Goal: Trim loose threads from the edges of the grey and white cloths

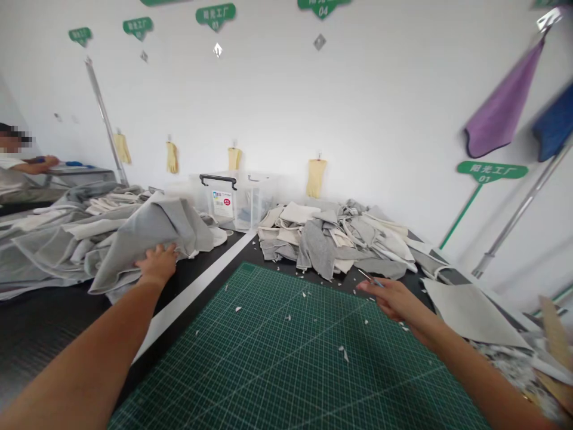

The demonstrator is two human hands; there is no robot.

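My left hand (157,263) rests against a large grey cloth (154,230) on the left-hand pile, its fingers apart on the fabric. In my right hand (389,298) is a slim tool with a pointed metal tip and a blue part (373,279); most of its handle is hidden by the fingers. That hand is above the right far edge of a green cutting mat (277,364). Small white scraps (344,353) are scattered over the mat. Just beyond it lies a heap of grey and cream cloth pieces (322,239).
Between the two cloth piles stands a clear plastic box (244,203) with a black handle. A pale flat sheet (474,310) lies at the right, above shredded scraps (510,364). Yellow gloves (317,178) hang on the wall. Another person (27,164) is at the far left.
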